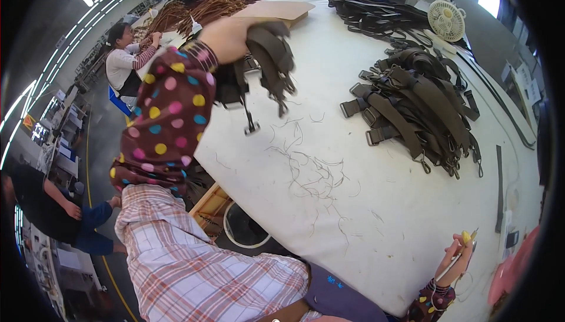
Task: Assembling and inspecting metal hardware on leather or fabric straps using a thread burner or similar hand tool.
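My left hand (229, 38) is raised over the table's left side, closed around a bundle of dark olive straps (272, 57). Metal hooks and buckles dangle from the bundle's lower ends. At the lower right, my right hand (452, 266) is closed on a small tool with a yellow part (467, 238) and a thin pointed tip. A thin pale cord runs by that hand; the tool's exact kind is too small to make out. Cut dark thread ends (315, 175) lie scattered on the white table (247, 175) between my hands.
A heap of olive straps with buckles and hooks (421, 101) lies at the right. Farther back are black straps (376, 16), a cream fan (446, 19), brown cords (194, 10) and a cardboard sheet (273, 10). A bucket (244, 228) stands below the table edge. Two people are at the left.
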Action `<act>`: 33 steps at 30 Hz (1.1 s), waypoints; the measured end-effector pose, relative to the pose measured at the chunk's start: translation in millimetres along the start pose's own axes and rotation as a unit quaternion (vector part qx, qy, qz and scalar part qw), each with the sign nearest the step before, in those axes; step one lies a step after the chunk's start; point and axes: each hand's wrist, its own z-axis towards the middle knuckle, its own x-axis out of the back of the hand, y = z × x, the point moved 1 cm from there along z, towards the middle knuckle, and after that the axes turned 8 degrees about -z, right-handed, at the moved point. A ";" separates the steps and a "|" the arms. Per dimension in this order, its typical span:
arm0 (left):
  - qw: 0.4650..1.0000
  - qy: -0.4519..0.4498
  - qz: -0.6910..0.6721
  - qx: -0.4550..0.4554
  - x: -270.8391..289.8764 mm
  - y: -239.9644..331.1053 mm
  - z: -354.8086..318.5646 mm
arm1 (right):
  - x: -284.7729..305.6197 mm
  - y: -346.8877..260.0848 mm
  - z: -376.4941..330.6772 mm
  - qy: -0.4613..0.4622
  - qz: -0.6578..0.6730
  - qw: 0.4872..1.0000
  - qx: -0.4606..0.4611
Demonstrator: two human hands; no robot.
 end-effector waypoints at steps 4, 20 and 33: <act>0.961 0.124 0.244 0.044 54.0 -45.8 40.7 | -5.1 7.8 0.7 0.016 -0.030 0.999 -0.034; 0.986 -0.004 -0.064 0.152 -178.4 -265.7 -22.9 | -1.3 8.0 -4.3 0.063 -0.047 0.996 -0.053; 0.964 -0.138 -0.212 -0.076 -255.6 33.5 -53.8 | 5.8 -10.2 -4.5 0.042 -0.030 0.999 -0.001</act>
